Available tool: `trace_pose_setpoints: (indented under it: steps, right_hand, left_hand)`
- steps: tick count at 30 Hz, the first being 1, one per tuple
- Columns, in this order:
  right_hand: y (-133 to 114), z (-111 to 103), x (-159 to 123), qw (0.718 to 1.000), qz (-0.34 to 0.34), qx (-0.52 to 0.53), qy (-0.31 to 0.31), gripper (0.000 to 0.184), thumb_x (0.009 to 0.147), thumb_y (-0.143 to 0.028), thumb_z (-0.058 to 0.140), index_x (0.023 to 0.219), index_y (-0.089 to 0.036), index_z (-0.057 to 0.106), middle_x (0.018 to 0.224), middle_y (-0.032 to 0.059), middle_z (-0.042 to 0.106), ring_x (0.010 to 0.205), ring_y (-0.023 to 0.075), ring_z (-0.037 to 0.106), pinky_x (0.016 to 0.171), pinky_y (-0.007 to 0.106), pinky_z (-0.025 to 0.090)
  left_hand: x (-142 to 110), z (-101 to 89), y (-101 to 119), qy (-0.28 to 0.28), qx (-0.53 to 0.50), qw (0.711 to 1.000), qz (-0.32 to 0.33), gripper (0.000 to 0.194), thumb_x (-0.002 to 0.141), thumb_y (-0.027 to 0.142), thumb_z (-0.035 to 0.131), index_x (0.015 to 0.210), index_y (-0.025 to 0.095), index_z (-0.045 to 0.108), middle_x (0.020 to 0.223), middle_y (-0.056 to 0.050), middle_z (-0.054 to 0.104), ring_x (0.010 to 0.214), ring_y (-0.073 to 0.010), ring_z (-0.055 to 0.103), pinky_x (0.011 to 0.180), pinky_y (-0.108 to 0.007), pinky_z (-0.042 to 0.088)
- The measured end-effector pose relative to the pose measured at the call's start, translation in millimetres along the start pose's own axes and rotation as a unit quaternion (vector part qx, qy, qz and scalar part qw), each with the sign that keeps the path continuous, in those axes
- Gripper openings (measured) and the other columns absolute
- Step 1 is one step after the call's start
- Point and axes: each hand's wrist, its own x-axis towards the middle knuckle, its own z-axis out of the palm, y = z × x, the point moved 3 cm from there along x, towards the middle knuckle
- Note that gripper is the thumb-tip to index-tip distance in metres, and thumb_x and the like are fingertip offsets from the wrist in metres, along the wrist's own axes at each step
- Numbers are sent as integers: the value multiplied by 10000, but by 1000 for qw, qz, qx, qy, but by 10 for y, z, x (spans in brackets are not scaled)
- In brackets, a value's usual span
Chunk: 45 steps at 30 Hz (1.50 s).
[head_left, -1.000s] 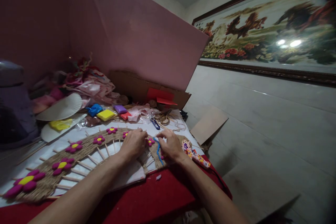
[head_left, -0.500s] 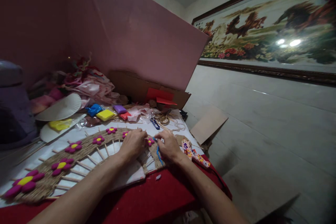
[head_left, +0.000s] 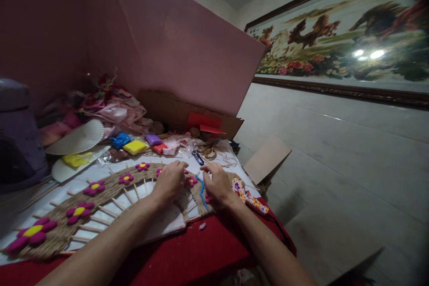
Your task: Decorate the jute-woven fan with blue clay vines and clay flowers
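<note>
A long arched band of woven twine (head_left: pixel 110 192) on thin wooden sticks lies across the white-covered table, dotted with magenta clay flowers (head_left: pixel 79 211) with yellow centres. On its right end is a wavy thin blue clay strip (head_left: pixel 202 193). My left hand (head_left: pixel 170 182) hovers over the band just left of a small flower (head_left: pixel 191 181), fingers loosely curled with a gap between the tips. Close to the strip's upper end is my right hand (head_left: pixel 216 183), its thumb and forefinger slightly apart. It partly hides another flower.
Packets of blue, yellow (head_left: pixel 134 146) and purple clay lie behind the band. A dark blue cutter (head_left: pixel 198 157) is beyond my hands. Patterned fabric (head_left: pixel 248 197) sits at the right edge, white paper plates (head_left: pixel 78 138) at left. Red cloth (head_left: pixel 174 254) covers the front.
Both hands have lifted slightly away from the blue clay strip. More of the strip now shows, including its upper end; the twine band has stayed put.
</note>
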Motion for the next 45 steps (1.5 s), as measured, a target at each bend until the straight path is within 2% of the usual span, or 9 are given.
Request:
trace_pose_setpoints:
  steps: [3,7,10,14,22,25,30,36,45]
  right_hand:
    - [-71,-134,52,997,19,49,59,188,801,-136,500,879,-181,665,890,59,666,869,182,564,802,299,424]
    - [-220,-263,166,981,52,134,131,179,822,-217,500,855,-180,673,848,49,674,812,172,575,742,277,438]
    - [-352,-260,290,961,69,205,172,200,834,-255,490,877,-165,663,860,50,677,810,166,583,726,263,445]
    - [-512,-151,379,939,76,262,209,249,877,-291,438,932,-153,637,901,64,668,829,164,584,734,261,450]
    - [-642,-41,148,959,-41,124,253,163,889,-222,468,901,-197,629,850,55,624,865,189,532,807,315,413]
    - [-627,-66,115,958,-60,98,263,157,895,-214,466,906,-194,620,852,58,620,852,193,520,794,320,410]
    - [-604,-85,118,952,-64,88,285,158,895,-201,457,910,-186,614,855,62,616,848,195,518,789,325,410]
    - [-611,-26,101,955,-59,92,275,155,897,-208,461,912,-187,614,850,59,615,845,191,516,787,324,412]
    - [-646,16,91,951,-90,104,277,148,886,-191,475,891,-178,623,817,55,615,818,190,517,758,330,421]
  left_hand:
    - [55,-181,-17,101,-95,990,-26,297,858,164,394,1092,155,576,1009,-108,651,893,-206,592,757,-304,420]
    - [134,-447,-71,175,-267,941,-109,249,837,331,475,974,163,598,689,-25,623,621,-167,567,576,-265,409]
    - [160,-550,-82,142,-447,864,-184,179,799,328,535,830,155,567,552,26,536,448,-107,468,448,-214,334]
    - [100,-614,-31,49,-603,761,-233,167,727,121,576,884,138,523,619,-12,613,464,-104,527,450,-200,367]
    - [-90,-591,-135,-51,-715,661,-222,159,759,165,541,911,138,578,652,-10,566,548,-109,541,484,-217,426]
    - [-133,-560,-218,-36,-717,665,-206,141,770,247,586,852,132,582,533,60,398,439,-56,396,407,-161,320]
    - [-182,-677,-332,81,-679,704,-195,152,771,277,600,736,140,544,464,109,242,362,-25,206,358,-141,168]
    - [-175,-679,-320,106,-680,698,-198,131,695,202,651,771,103,610,588,29,504,485,-53,433,465,-171,368]
    - [-196,-513,-439,91,-643,734,-199,437,485,321,845,837,101,709,499,22,567,422,-57,465,412,-172,338]
